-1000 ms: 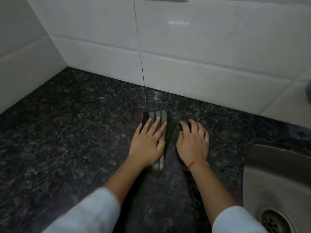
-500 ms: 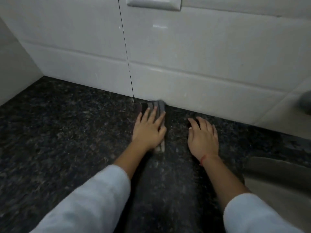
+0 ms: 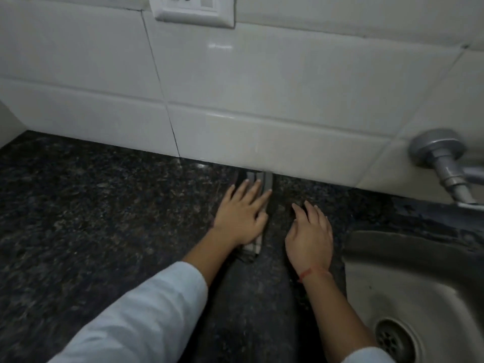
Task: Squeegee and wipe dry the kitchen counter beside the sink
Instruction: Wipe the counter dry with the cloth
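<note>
A dark folded cloth with grey stripes point(image 3: 267, 179) lies on the black speckled granite counter point(image 3: 104, 218), its far end touching the foot of the white tiled wall. My left hand point(image 3: 242, 218) presses flat on it with fingers spread, so only the two ends of the cloth show. Just to the right, my right hand point(image 3: 310, 237) rests palm down on the counter with its fingers apart and a red thread around the wrist. I cannot tell whether any cloth lies under it. No squeegee is in view.
A steel sink point(image 3: 419, 284) with its drain point(image 3: 395, 339) sits right of my right hand. A metal tap point(image 3: 442, 163) juts from the wall above the sink. A white wall socket point(image 3: 193, 9) is at the top. The counter stretches far to the left.
Both hands slid forward with the cloth, away from me, until its far end met the wall. The view tilted up, bringing the socket and tap into sight.
</note>
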